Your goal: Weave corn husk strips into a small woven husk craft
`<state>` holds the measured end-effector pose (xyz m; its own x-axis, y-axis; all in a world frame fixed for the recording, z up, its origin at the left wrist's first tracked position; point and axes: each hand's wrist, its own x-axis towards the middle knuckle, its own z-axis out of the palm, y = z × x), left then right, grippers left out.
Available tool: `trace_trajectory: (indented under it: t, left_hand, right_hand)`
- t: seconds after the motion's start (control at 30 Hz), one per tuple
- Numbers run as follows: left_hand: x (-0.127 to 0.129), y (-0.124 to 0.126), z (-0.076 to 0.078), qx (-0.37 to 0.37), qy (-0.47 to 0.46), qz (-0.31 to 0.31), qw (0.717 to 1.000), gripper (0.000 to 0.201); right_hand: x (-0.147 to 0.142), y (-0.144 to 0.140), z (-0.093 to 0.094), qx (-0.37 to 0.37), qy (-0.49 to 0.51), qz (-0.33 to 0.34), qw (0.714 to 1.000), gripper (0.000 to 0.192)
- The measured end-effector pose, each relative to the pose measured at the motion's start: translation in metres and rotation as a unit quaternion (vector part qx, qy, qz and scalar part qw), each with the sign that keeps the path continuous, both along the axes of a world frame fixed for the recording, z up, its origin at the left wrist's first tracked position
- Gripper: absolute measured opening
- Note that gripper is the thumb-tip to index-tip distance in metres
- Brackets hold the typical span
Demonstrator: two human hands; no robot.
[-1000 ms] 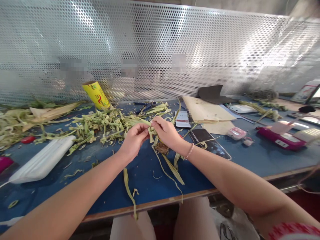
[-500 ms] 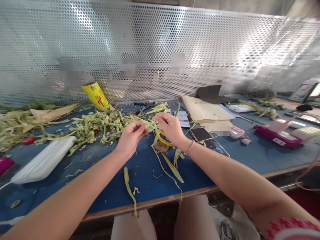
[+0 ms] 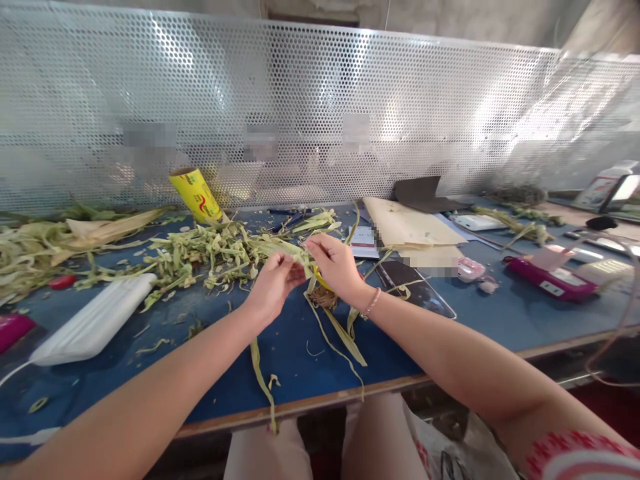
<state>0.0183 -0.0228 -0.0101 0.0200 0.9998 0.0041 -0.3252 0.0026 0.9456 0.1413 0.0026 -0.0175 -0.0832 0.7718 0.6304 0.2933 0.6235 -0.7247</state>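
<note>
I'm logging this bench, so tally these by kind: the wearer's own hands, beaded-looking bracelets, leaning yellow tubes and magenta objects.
Hands: 2 (left hand, right hand)
Bracelet: 1
Yellow tube: 1
Magenta objects: 2 (right-side device, left-edge object, partly cut off)
Total: 6

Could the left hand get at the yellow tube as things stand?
Probably yes. The yellow tube leans at the back of the table, its upper part clear above the leafy pile. That pile lies in front of its base, so the left hand would likely have to pass over it.
</note>
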Motion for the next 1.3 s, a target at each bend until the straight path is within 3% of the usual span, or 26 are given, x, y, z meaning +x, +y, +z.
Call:
trace_trajectory:
  t: [0.17,0.4,0.63,0.8,0.9,1.07,1.17,1.3]
  left_hand:
    - [0.005,0.002,-0.011,0.037,-0.011,0.037,0.999,0.021]
    - [-0.001,0.001,-0.012,0.119,0.156,0.112,0.974,0.024]
    - [-0.013,0.007,-0.005,0.221,0.315,0.193,0.902,0.012]
    - [-0.021,0.010,-0.002,0.245,0.390,0.193,0.866,0.007]
    - [-0.023,0.010,-0.003,0.254,0.363,0.167,0.881,0.008]
    - [-0.023,0.012,-0.005,0.218,0.236,0.090,0.943,0.013]
    - [-0.022,0.013,-0.006,0.203,0.208,0.074,0.954,0.018]
    - [-0.020,0.015,-0.008,0.130,0.135,0.045,0.981,0.028]
  right_hand:
    - [-0.007,-0.008,-0.001,0.012,-0.035,0.033,0.999,0.022]
    - [-0.017,-0.014,-0.002,0.016,-0.042,0.076,0.996,0.022]
    - [-0.016,-0.010,-0.001,-0.040,0.040,0.021,0.998,0.025]
    - [-0.014,-0.005,0.000,-0.038,0.059,-0.007,0.997,0.025]
    - [-0.010,0.000,0.002,-0.031,0.067,-0.017,0.997,0.024]
    - [-0.001,0.010,0.001,-0.045,0.096,-0.027,0.994,0.024]
    - [-0.001,0.009,0.001,-0.048,0.090,-0.018,0.995,0.025]
    - [-0.005,0.003,0.002,-0.050,0.092,-0.024,0.994,0.025]
